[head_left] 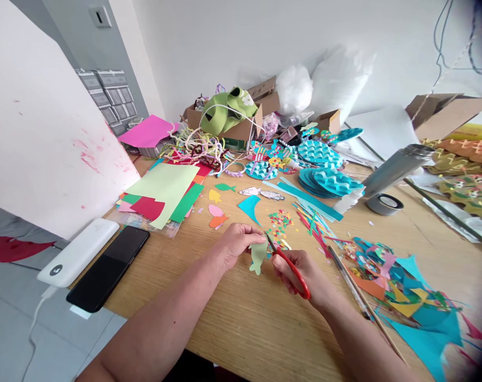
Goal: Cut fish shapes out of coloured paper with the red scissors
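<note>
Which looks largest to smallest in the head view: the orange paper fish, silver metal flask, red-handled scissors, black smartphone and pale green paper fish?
1. Black smartphone
2. Silver metal flask
3. Red-handled scissors, partly behind fingers
4. Pale green paper fish
5. Orange paper fish

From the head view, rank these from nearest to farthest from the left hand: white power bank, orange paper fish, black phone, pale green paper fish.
1. Pale green paper fish: in the left hand.
2. Orange paper fish: just beyond, to the left.
3. Black phone: at the table's left edge.
4. White power bank: farther left, past the phone.
</note>
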{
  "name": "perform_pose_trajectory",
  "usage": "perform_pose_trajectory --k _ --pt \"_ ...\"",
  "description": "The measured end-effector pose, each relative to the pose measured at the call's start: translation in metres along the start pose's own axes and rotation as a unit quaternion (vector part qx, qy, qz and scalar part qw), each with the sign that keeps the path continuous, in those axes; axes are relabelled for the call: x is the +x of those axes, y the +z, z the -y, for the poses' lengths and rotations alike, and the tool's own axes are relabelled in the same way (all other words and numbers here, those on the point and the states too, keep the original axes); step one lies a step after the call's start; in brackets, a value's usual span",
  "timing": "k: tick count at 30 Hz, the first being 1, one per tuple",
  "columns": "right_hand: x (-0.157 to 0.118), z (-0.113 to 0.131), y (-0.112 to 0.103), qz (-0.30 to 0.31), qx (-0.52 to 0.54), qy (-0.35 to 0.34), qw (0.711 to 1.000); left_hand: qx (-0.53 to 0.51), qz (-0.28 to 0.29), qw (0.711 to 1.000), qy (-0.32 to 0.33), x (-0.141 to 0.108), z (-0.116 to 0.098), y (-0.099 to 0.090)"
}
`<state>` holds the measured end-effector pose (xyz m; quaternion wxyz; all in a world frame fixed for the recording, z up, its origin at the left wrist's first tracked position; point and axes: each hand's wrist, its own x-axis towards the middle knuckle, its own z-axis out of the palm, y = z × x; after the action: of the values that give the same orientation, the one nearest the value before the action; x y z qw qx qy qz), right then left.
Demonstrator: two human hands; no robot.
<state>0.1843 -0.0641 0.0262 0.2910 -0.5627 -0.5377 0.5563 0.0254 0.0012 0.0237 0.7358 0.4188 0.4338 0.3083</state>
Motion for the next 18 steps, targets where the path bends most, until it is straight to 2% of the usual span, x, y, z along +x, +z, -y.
perform_pose_trajectory --k 7,18 --pt "0.0001 -0.0009 0.0005 0.015 -0.001 -0.009 1.000 -0.004 -0.023 1.000 -0.009 0.0026 0.0023 -0.0008" --pt "-0.0008 0.0023 -0.0011 0.019 -0.008 -0.008 1.000 0.001 0.000 1.000 -0.004 0.0032 0.0025 -0.0029"
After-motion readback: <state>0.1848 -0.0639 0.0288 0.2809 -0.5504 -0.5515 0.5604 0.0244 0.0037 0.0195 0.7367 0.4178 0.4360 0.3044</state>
